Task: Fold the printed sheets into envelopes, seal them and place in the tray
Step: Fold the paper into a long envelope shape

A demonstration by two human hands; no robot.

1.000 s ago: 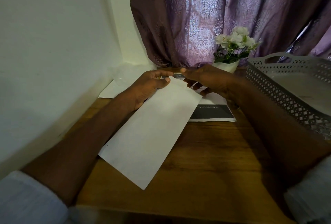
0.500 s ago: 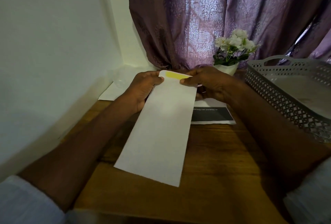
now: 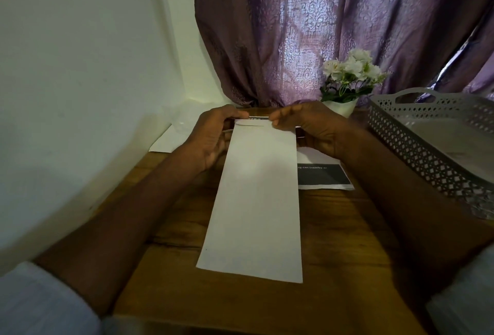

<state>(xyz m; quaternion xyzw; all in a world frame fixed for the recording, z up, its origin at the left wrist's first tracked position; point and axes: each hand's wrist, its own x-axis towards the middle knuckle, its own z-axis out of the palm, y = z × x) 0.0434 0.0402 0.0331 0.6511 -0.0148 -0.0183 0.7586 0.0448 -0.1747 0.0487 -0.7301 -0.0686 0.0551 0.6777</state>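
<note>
At the centre of the wooden surface (image 3: 334, 233), a long white envelope (image 3: 256, 201) lies lengthwise, its near end toward six o'clock and its far end raised toward twelve, where both hands meet. At that far end the left hand (image 3: 211, 138) pinches the envelope's eleven o'clock corner, thumb on top and fingers curled beneath, and the right hand (image 3: 310, 126) pinches the one o'clock corner the same way; each grip is closed on the paper. Between the thumbs the flap (image 3: 250, 123) is bent down over the envelope's mouth, with a dark printed strip just showing above it. A printed sheet (image 3: 324, 176) with a black band lies flat at three o'clock of the envelope, partly under it. More white paper (image 3: 165, 143) sits at ten o'clock by the wall. A grey perforated tray (image 3: 417, 152) stands at three o'clock, holding something pale and flat. White flowers (image 3: 350, 72) in a pot stand at one o'clock before a purple curtain (image 3: 307, 21).
</note>
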